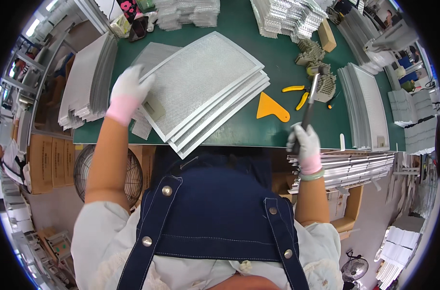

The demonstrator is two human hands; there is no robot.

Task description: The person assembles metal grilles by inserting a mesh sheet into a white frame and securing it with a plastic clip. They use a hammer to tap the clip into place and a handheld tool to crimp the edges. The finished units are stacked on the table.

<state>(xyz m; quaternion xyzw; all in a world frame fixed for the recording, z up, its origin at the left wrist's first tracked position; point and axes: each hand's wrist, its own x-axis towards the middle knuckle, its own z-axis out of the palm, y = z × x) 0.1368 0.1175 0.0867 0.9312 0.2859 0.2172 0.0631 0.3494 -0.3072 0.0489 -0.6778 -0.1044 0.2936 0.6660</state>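
Note:
A stack of white-framed metal mesh panels (205, 82) lies slanted on the green table. At its left edge is my left hand (130, 89), in a white glove with a pink cuff, slightly blurred. Its fingers look apart, and I see nothing in them. A small beige corner piece (153, 107) sits on the top panel's left corner, just below that hand. My right hand (304, 144), gloved the same way, is closed around the dark handle of a hammer (312, 99). The hammer points away from me over the table, its head near a pile of beige corner pieces (325, 86).
Yellow-handled pliers (302, 100) and an orange scraper (266, 107) lie between the panels and hammer. Panel stacks stand at the left (87, 79) and right (367, 106). Bubble-wrap bundles (287, 19) lie at the back. A fan (135, 169) stands below the table's left side.

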